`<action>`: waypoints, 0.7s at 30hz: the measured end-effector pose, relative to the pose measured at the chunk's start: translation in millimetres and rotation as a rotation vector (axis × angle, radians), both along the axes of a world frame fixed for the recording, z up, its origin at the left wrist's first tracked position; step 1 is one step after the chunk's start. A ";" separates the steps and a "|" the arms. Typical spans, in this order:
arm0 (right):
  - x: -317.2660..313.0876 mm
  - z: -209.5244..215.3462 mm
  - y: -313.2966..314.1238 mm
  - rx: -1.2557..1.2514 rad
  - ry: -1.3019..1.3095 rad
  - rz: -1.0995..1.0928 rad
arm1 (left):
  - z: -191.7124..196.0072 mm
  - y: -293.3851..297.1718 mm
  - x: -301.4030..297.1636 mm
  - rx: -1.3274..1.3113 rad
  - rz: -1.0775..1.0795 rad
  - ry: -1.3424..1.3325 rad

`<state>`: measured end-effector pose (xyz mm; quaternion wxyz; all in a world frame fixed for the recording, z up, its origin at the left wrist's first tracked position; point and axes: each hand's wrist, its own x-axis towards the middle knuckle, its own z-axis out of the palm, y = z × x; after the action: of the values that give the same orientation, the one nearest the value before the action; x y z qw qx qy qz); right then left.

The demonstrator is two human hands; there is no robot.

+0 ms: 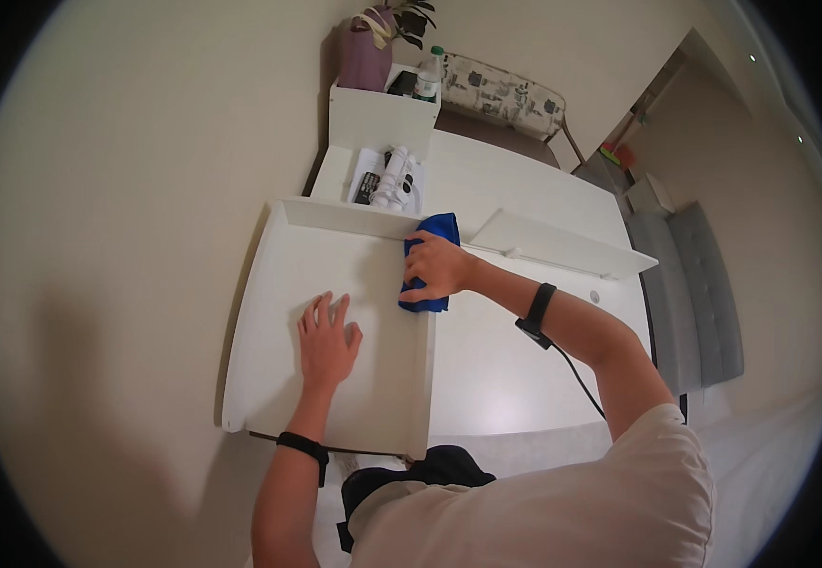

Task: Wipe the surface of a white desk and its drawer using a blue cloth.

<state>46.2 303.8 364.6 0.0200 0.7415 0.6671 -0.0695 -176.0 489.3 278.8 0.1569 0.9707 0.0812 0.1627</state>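
The right hand [437, 268] is clamped on a blue cloth [430, 263], pressing it against the raised right rim of the white shelf top [269, 312]. The left hand [326, 341] lies flat, fingers spread, mid-shelf, probably bracing. A remote [366, 187] lies beyond the shelf's far edge.

- A clear plastic bottle with a green cap and a white label band [428, 74] stands in the white open box at the desk's far end.
- A flat dark phone-like screen [402, 83] lies just beside it.
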 end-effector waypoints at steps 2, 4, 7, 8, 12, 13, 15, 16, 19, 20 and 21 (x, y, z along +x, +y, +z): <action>-17.4 -1.5 -0.3 0.104 0.051 0.014 | -1.6 0.0 0.0 0.016 -0.001 -0.016; -43.4 -1.3 -0.4 0.099 0.081 0.048 | -3.0 0.5 0.5 0.039 -0.012 -0.033; -101.6 -5.1 -11.7 -0.001 0.176 0.170 | -4.6 1.0 1.3 -0.012 -0.016 -0.021; -102.7 -3.5 -11.9 -0.060 0.210 0.154 | -4.9 0.8 1.7 -0.026 -0.011 -0.008; -61.6 1.0 -4.5 -0.018 0.191 0.111 | -4.1 -0.6 2.0 -0.067 -0.014 -0.009; -42.0 0.9 1.5 -0.124 0.129 0.023 | -3.0 0.3 1.9 -0.074 -0.020 -0.011; -0.4 4.3 4.9 -0.068 0.064 0.003 | -1.5 -0.2 1.0 -0.053 -0.003 0.029; 12.9 4.3 5.6 -0.001 0.035 -0.024 | -1.1 -0.1 2.3 -0.049 -0.008 0.036; 33.0 -2.5 10.5 -0.033 0.072 -0.038 | -0.2 -0.3 2.4 -0.036 -0.005 0.032; 36.9 -1.3 9.3 -0.038 0.100 -0.020 | 0.1 -0.4 3.4 -0.033 0.006 0.036; 32.3 -3.5 8.6 -0.025 0.095 -0.020 | 0.3 -0.7 2.5 -0.036 0.008 0.052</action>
<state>78.5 312.4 361.1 -0.0033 0.7436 0.6590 -0.1131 -173.4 488.6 279.1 0.1715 0.9713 0.0922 0.1367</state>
